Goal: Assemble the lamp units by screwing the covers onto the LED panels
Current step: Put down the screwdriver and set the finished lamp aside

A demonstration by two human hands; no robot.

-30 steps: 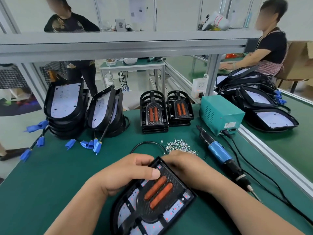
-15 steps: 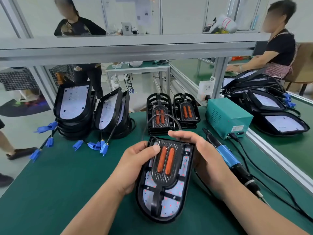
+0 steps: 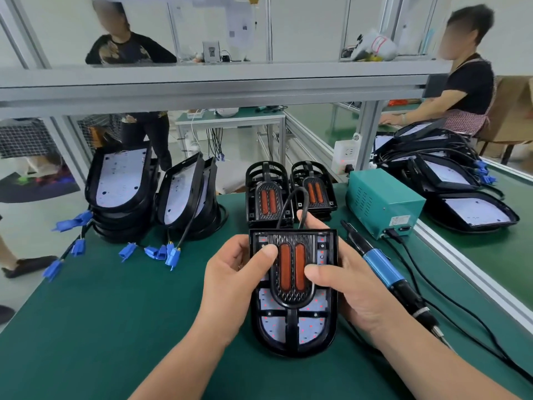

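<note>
Head camera has the lamp unit (image 3: 292,310) dead centre, held over the green table (image 3: 115,313) between both hands. Now the left hand (image 3: 230,281) grips the left rim, thumb pressed down on the cover (image 3: 291,241). On the other side the right hand (image 3: 356,293) wraps the right rim, thumb flat beside the orange strips (image 3: 285,267). That cover sits on the LED panel (image 3: 271,327), rims looking flush; whether the near end rests on the table, I cannot tell. Just right of the right hand lies the electric screwdriver (image 3: 380,269), untouched. Best play, I reckon: pin the cover with the left thumb so the holes line up, lay the unit flat, then free only the right hand for the driver.
</note>
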